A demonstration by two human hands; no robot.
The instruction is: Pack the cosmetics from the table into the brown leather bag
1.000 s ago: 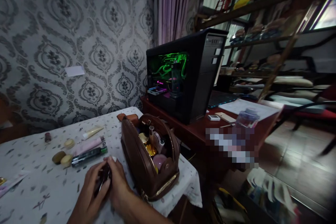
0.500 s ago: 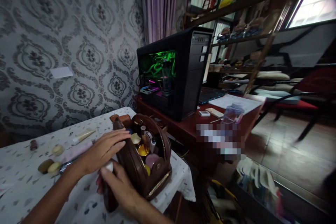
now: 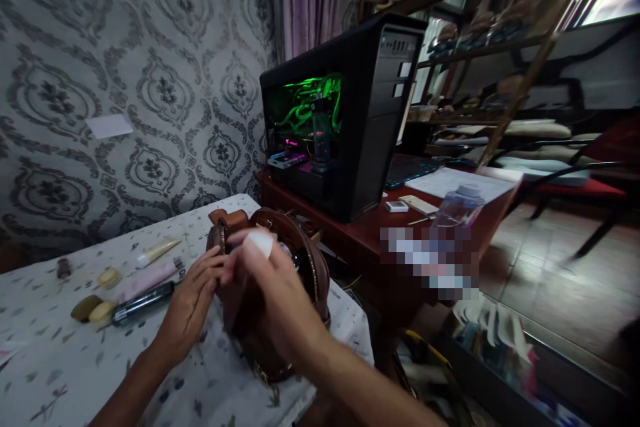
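1. Bag (image 3: 323, 273) stands on the white cloth (image 3: 125, 380), near the desk (image 3: 350, 240).
2. Left hand (image 3: 190, 297): fingers close together at the bag's left side; I cannot tell whether they grip it.
3. Right hand (image 3: 273, 277): over the bag's opening, fingers bent and blurred; I cannot tell if they hold anything.
4. Dark tube (image 3: 143, 305) lies left of the left hand, beside a pink tube (image 3: 146, 281).
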